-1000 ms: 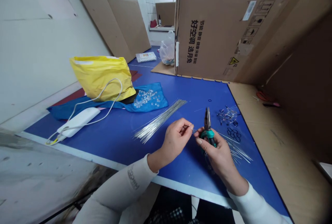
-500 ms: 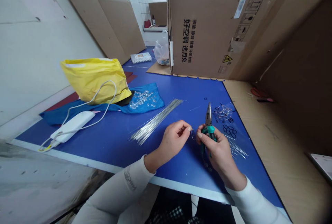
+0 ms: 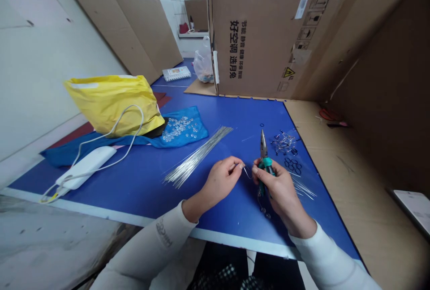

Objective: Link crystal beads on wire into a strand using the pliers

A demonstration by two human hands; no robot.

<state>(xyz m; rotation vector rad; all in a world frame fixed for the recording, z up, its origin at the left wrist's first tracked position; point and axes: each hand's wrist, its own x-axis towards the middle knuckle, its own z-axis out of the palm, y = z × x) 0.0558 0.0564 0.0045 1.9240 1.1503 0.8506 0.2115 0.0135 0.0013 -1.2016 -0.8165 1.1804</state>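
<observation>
My left hand point(image 3: 222, 179) pinches a short, thin bent wire point(image 3: 247, 172) between thumb and fingertips. The wire's curved free end reaches towards my right hand point(image 3: 281, 188). Long-nose pliers point(image 3: 264, 147) with green handles are gripped in that right hand, jaws pointing away from me. Below it, a few small clear beads on a dark strand point(image 3: 264, 211) show against the table; whether the hand holds the strand is hidden. Left of my hands lies a bundle of straight silvery wires point(image 3: 199, 158). Loose wires point(image 3: 304, 188) are partly covered by my right hand.
Black rings point(image 3: 293, 164) and a tangle of beaded wire pieces point(image 3: 284, 141) lie at right. Clear beads point(image 3: 181, 128) rest on blue cloth beside a yellow bag point(image 3: 117, 106). A white corded device point(image 3: 87, 167) sits left. A large cardboard box point(image 3: 262, 35) stands behind.
The view has shifted slightly. The wire's bent end shows more clearly between my hands, and the beaded strand under my right hand is more visible. Both grips stay the same.
</observation>
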